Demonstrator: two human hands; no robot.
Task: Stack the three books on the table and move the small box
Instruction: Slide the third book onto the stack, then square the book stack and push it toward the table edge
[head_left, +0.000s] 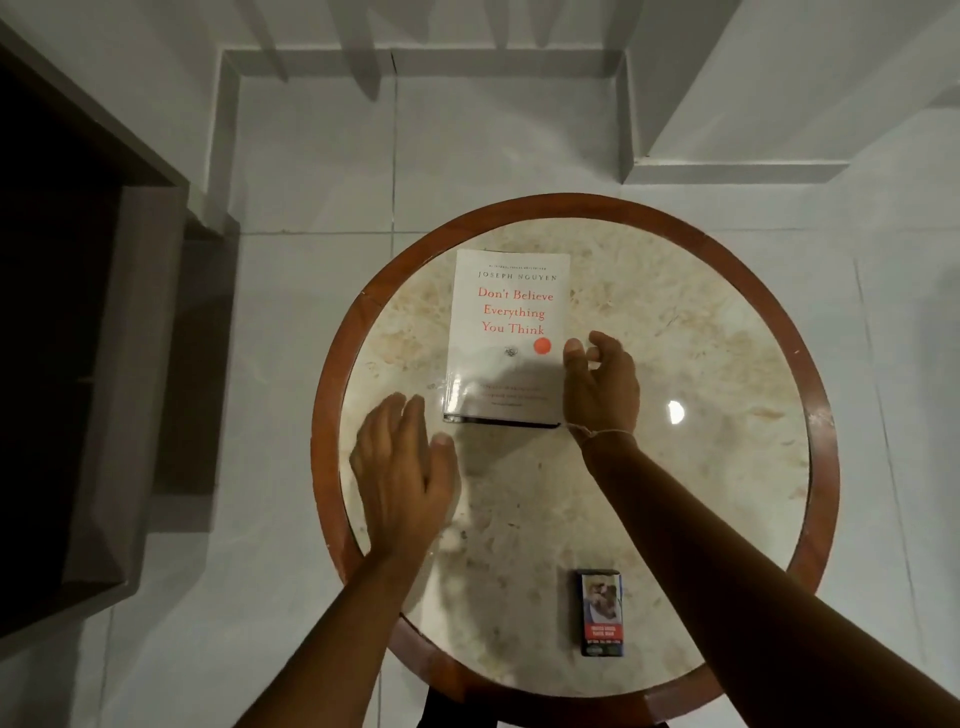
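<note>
A white book with red title lettering (506, 332) lies flat on the round marble table (727, 364), left of its centre; a dark edge shows beneath it at the front, so it seems to lie on other books. My right hand (600, 384) hovers at the book's right edge, fingers loosely curled, holding nothing. My left hand (405, 467) is spread flat over the tabletop just left of and below the book, apart from it. A small dark box with a picture and red label (601, 612) lies near the table's front edge, between my forearms.
The table has a red-brown wooden rim (826, 467). A dark wooden cabinet or doorway (78, 364) stands at the left. White tiled floor and a white step (727, 171) surround the table.
</note>
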